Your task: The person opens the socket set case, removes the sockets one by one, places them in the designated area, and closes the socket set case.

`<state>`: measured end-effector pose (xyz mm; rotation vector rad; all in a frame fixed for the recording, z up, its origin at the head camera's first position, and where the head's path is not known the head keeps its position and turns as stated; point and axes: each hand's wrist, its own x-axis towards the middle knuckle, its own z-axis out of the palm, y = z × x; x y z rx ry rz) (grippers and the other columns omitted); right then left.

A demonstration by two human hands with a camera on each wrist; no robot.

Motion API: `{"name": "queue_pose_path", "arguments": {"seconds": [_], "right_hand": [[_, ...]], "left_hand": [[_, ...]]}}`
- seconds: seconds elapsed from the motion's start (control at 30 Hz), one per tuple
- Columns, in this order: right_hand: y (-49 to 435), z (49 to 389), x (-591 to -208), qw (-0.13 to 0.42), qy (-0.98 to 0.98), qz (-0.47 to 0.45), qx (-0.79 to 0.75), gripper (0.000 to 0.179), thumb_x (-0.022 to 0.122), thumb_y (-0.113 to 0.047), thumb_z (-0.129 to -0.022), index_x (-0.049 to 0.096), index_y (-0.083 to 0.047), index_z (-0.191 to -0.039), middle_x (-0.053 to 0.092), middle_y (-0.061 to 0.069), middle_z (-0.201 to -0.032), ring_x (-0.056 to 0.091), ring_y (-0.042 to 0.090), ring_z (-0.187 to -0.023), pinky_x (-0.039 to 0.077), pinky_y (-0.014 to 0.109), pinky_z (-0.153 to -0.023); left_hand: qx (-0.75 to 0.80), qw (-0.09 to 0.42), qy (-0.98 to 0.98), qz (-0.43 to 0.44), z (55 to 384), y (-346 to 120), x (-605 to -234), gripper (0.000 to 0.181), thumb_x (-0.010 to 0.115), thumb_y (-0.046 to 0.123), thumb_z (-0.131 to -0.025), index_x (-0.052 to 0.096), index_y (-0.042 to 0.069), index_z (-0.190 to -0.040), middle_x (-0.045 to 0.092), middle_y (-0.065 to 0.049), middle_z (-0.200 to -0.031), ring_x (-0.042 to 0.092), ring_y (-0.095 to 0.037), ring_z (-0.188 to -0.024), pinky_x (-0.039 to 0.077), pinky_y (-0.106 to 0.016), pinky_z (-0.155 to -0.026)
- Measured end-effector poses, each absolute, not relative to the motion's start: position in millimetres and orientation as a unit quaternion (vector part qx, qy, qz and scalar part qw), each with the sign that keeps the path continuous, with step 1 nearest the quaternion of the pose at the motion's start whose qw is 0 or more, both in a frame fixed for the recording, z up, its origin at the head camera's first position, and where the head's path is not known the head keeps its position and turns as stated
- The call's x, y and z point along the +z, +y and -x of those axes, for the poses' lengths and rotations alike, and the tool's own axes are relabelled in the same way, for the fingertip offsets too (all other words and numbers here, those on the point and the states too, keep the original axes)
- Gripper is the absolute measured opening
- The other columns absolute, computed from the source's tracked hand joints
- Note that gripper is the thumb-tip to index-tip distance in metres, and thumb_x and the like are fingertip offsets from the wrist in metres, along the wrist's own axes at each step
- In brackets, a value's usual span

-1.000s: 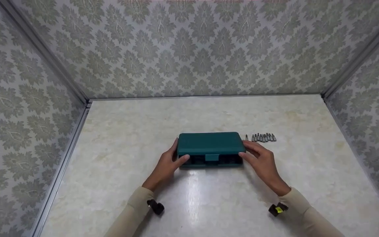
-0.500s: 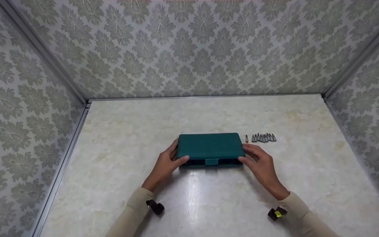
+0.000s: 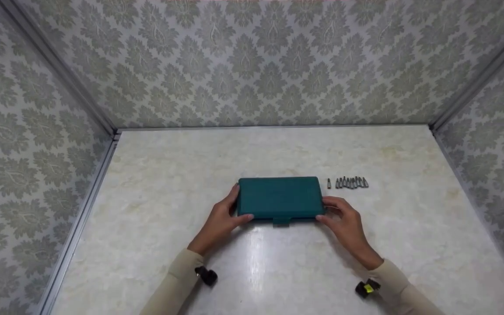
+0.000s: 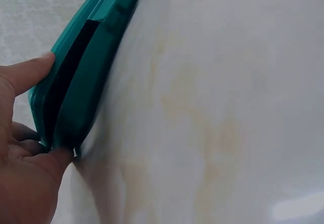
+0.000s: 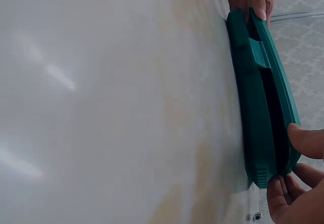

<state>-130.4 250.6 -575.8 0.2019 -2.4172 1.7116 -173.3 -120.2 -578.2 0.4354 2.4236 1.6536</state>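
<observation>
A green plastic case (image 3: 279, 197) lies on the table, its front latch (image 3: 281, 222) facing me. In both wrist views a narrow dark gap runs between lid (image 4: 49, 90) and base (image 5: 251, 118). My left hand (image 3: 219, 221) grips the left end, thumb on the lid's front edge and fingers along the side. At the opposite end my right hand (image 3: 346, 223) holds the case the same way, thumb at the front corner. The inside of the case is hidden by its lid.
Just right of the case, several metal screwdriver bits (image 3: 351, 183) lie in a row, with one bit (image 3: 329, 183) a little apart on their left. The pale marbled table (image 3: 182, 162) is bounded by patterned walls (image 3: 247, 65) at the back and both sides.
The lid has come down at the front, narrowing the dark opening, and the latch has dropped with it. Both hands stay at the ends, the right moving slightly toward me.
</observation>
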Motion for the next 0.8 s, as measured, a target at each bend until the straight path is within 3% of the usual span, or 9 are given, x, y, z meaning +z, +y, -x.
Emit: {"name": "queue_pose_path", "arguments": {"seconds": [0.17,0.43,0.67,0.8], "right_hand": [[252,129,-581,0.083,-0.816,-0.063,0.568,0.044,0.086,0.002,-0.092,0.073,-0.001,-0.134,0.069,0.015,-0.140,0.068,0.031,-0.128,0.057,0.040,-0.108],[254,129,-575,0.079,-0.842,-0.078,0.529,0.036,0.088,0.006,-0.089,0.078,0.000,-0.123,0.070,0.016,-0.138,0.068,0.034,-0.126,0.053,0.021,-0.103],[245,136,-558,0.093,-0.900,-0.157,0.396,0.038,0.087,-0.001,-0.093,0.077,0.001,-0.129,0.065,0.016,-0.144,0.059,0.036,-0.138,0.053,0.053,-0.111],[236,143,-556,0.104,-0.900,-0.236,0.351,0.041,0.090,-0.005,-0.092,0.076,0.003,-0.129,0.063,0.020,-0.147,0.056,0.038,-0.141,0.052,0.057,-0.112]], "left_hand": [[0.521,0.079,0.834,-0.165,174,-121,-579,0.104,0.086,0.028,-0.099,0.019,0.005,-0.175,0.019,-0.013,-0.182,0.020,-0.030,-0.168,0.025,-0.051,-0.134],[0.497,0.079,0.844,-0.186,173,-121,-582,0.103,0.084,0.028,-0.101,0.016,0.007,-0.176,0.011,-0.012,-0.184,0.015,-0.033,-0.169,0.026,-0.054,-0.134],[0.477,0.083,0.855,-0.183,175,-120,-581,0.099,0.083,0.032,-0.102,0.021,0.008,-0.176,0.010,-0.012,-0.184,0.015,-0.035,-0.169,0.027,-0.056,-0.133],[0.466,0.084,0.863,-0.177,174,-121,-581,0.099,0.083,0.034,-0.102,0.021,0.009,-0.176,0.011,-0.012,-0.184,0.016,-0.036,-0.169,0.028,-0.057,-0.133]]}}
